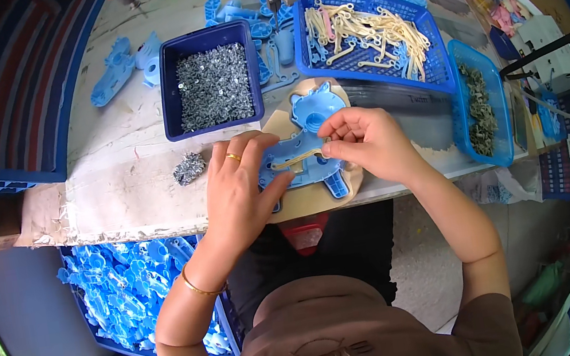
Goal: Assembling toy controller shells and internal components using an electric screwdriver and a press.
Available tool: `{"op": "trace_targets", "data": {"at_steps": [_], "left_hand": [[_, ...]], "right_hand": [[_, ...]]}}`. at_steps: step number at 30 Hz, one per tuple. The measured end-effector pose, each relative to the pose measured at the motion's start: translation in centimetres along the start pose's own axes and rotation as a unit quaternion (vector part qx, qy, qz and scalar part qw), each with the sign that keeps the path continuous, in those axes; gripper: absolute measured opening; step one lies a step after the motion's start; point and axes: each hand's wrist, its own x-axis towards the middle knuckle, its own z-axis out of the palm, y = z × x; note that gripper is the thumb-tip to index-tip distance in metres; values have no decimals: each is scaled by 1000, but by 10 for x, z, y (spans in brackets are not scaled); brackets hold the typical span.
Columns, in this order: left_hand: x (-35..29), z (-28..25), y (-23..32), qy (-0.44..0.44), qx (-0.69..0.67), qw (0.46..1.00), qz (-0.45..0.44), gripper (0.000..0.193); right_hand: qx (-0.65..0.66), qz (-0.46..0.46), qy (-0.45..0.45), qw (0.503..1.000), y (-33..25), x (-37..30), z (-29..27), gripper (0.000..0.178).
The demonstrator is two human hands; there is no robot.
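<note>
A blue animal-shaped plastic half-shell (pixel 317 110) lies hollow side up on a tan board (pixel 304 207) at the table's front edge. Inside its body rests a cream plastic lever (pixel 297 159). My left hand (pixel 236 185) grips the shell's left side, its fingers bent over the edge and its thumb beside the lever's left end. Over the lever's right end, my right hand (pixel 368 142) is closed in a pinch of thumb and forefinger. What sits between those fingertips is too small to make out.
A dark blue bin of small metal parts (pixel 212 86) and a blue basket of cream levers (pixel 374 32) stand behind. At right is a blue tray of small parts (pixel 478 105); a metal clump (pixel 189 169) lies left. Overhead hangs a tool tip (pixel 275 13). Below left, a crate holds blue shells (pixel 132 289).
</note>
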Motion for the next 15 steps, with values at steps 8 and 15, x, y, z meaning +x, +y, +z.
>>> {"op": "trace_targets", "data": {"at_steps": [8,15], "left_hand": [[4,8,-10,10,-4,1000,26,31],[6,5,-9,-2,-41,999,22,29]], "right_hand": [[-59,8,-19,998,-8,3,0,21],[3,18,-90,996,-13,15,-12,18]]}}
